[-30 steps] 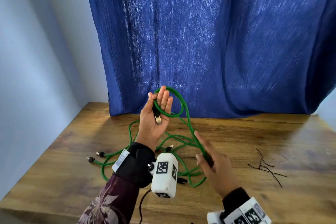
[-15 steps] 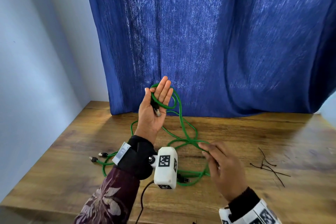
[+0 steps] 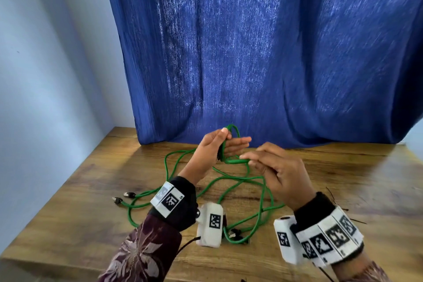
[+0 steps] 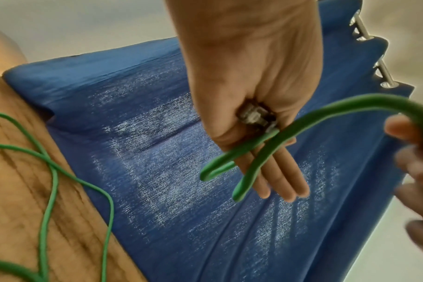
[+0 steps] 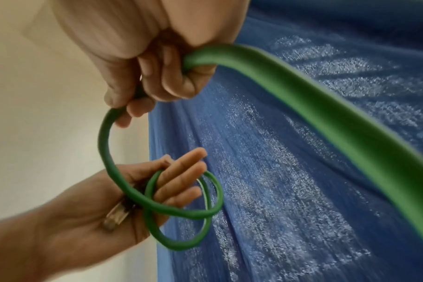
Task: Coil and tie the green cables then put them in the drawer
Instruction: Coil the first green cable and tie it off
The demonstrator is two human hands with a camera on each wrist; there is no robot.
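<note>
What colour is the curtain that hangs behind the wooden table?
The curtain is deep blue, with a fine vertical crinkle; it shows best in the head view.

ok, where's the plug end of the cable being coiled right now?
The plug lies in the palm of the left hand, raised at centre of the head view before the blue curtain, with green cable loops round its fingers.

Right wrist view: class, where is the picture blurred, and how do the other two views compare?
Right wrist: the near green cable is a soft smear. Left wrist: the right hand at the edge is blurred. Head: mostly sharp, though the curtain smears toward the right.
</note>
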